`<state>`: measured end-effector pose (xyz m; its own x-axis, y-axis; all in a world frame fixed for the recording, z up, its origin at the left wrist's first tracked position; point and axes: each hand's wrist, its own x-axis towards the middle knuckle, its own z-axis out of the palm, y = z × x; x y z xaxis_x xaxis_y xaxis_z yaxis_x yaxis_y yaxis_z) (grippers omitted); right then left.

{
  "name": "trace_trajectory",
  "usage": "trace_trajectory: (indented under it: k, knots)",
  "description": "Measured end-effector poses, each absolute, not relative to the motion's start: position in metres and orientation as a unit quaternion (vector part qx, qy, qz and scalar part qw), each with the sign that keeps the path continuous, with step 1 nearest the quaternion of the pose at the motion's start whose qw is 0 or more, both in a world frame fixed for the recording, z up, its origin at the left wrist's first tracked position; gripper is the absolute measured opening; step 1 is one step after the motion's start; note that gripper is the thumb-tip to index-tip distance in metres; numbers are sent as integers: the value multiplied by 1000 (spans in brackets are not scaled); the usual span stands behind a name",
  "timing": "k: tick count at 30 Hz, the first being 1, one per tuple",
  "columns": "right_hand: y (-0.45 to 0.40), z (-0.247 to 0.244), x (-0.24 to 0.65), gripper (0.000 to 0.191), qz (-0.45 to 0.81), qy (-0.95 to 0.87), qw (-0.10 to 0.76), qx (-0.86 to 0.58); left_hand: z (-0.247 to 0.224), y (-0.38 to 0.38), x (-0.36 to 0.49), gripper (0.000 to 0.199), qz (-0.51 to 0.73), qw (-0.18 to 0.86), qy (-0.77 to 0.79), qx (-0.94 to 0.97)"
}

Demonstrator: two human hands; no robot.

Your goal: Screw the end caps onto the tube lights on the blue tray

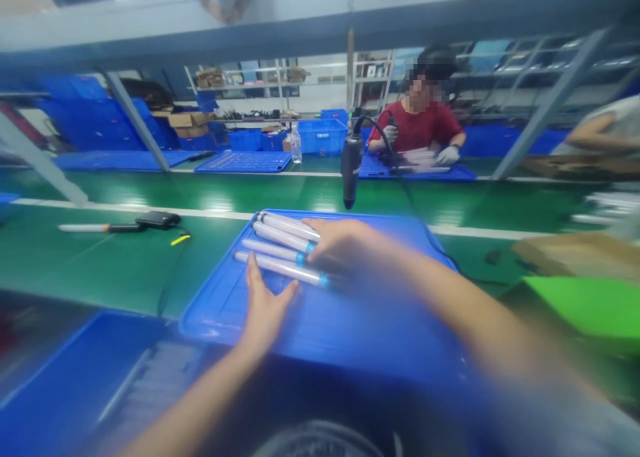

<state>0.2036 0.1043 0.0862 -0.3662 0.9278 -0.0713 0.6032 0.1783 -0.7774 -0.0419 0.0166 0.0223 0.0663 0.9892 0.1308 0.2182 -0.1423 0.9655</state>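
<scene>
I've got the green table (125,263) filling my view, and on it the broad blue lid (325,327); I'll take the lid's middle as my clock centre. Out at three o'clock sits a bright green box (585,303).

Now the hands. The right hand (343,243) is at half past twelve, fingers curled over the right-hand ends of some tubes (285,235); it's blurred, so I can't tell whether it grips them or merely covers them. The left hand (265,303), at nine, has thumb and forefinger spread wide, grasping nothing, its forefinger up against the nearest tube.

Further out at twelve hangs a dark power driver (351,167), clear of everything on the lid.

And the tubes themselves: at least four, lying on the lid around ten to eleven o'clock, side by side, slightly fanned. I'd call them light and stiff, probably smooth plastic, so apt to roll and slide on that slick lid; thin walls might crack under a hard squeeze. I'd take each one round mid-length, softly, finger and thumb on opposite sides, keeping off the small blue bands (324,281) near the four o'clock ends, in case those are loose.
</scene>
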Motion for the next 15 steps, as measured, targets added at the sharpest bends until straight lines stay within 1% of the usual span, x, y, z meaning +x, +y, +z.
trace_trajectory:
  k: [1, 2, 3, 4, 6, 8, 11, 15]
  knots:
    - [102, 85, 203, 99, 356, -753, 204, -515, 19, 18, -51, 103, 437, 300, 496, 688]
    - [100, 85, 202, 102, 333, -769, 187, -512, 15, 21, -57, 93, 399, 191, 461, 769]
    - [99, 86, 203, 103, 313, -783, 169, -511, 12, 24, -61, 81, 343, 107, 410, 838]
    - [98, 87, 203, 103, 298, -791, 153, -511, 10, 27, -63, 70, 270, 57, 360, 891]
    - [97, 90, 207, 100, 278, -803, 132, -511, 8, 36, -65, 55, 144, 2, 302, 942]
    - [96, 93, 214, 95, 270, -808, 134, -506, 8, 46, -64, 49, 83, -34, 287, 954]
    - [94, 95, 226, 87, 261, -806, 148, -511, 12, 63, -67, 47, 54, -73, 260, 961]
    - [96, 94, 239, 77, 239, -799, 146, -533, 11, 75, -74, 49, 43, -99, 233, 967]
